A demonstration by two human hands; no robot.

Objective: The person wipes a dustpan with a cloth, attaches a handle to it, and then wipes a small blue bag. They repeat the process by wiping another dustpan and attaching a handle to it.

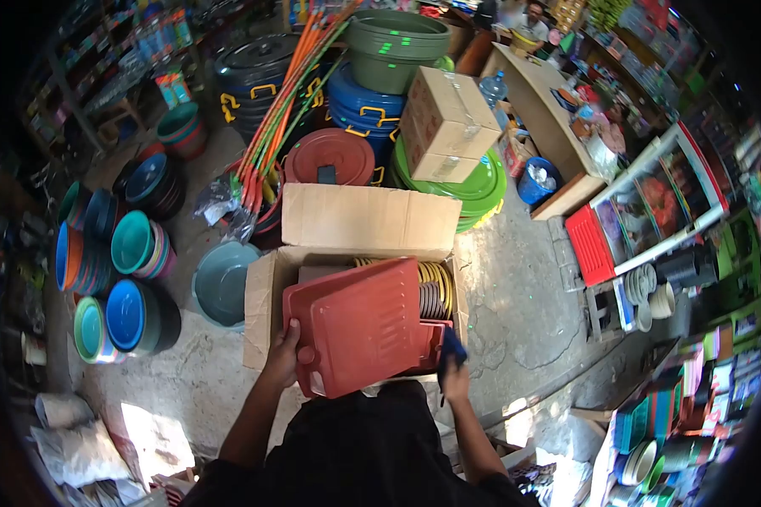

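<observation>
My left hand (283, 358) grips the left edge of a reddish-brown plastic tray (359, 325), thumb on its face. The tray is tilted above an open cardboard box (262, 308) and shows a ridged face and a small round boss near my thumb. My right hand (456, 382) is closed around a dark blue bunched cloth (451, 346) to the right of the tray. Inside the box, another red plastic piece (431, 338) lies under the tray. Yellow and brown round-edged pieces (435, 291) are stacked in it too. The held tray hides much of the box's inside.
A grey-green basin (224, 286) sits left of the box. Stacked buckets (127, 314) stand farther left. Behind are a red-lidded bin (334, 156), green tubs (397, 51) and a taped carton (448, 122). A glass display case (651, 203) and a person (528, 21) are at the right.
</observation>
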